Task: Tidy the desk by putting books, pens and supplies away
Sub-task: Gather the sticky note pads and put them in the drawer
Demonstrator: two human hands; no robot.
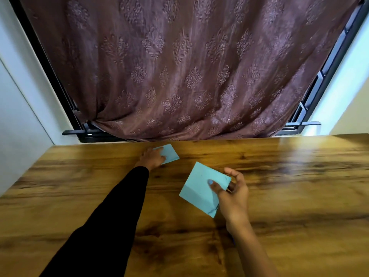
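Step in hand: gathering the loose blue paper supplies off the surface point(279, 176), as I judge it; two blue pads are being dealt with at once.
Right hand: the right hand point(232, 193) holds a blue note pad point(201, 188) lifted clear of the wood and tilted, thumb on its top face, the other fingers point(232, 172) curled round its far edge. Grasping, firmly by the look of it.
Left hand: the left hand point(152, 157), at the end of a black sleeve point(111, 212), reaches to the far edge of the surface and lies on a second blue pad point(169, 154).
Left fingers: they rest on the near-left part of that pad; whether they pinch it or only press it flat I cannot tell, the picture being blurred there.
Second pad: flat on the wood, under and just beyond the left fingers, close below the hem of the brown curtain point(189, 66).
Pads apart: the held pad is nearer the person and to the right of the left fingers, not touching the other.
Next move calls for: a sure hold on the far pad, probably by sliding it nearer or lifting an edge, then bringing both pads together and finding a place for them. No drawer, box or holder is in view.
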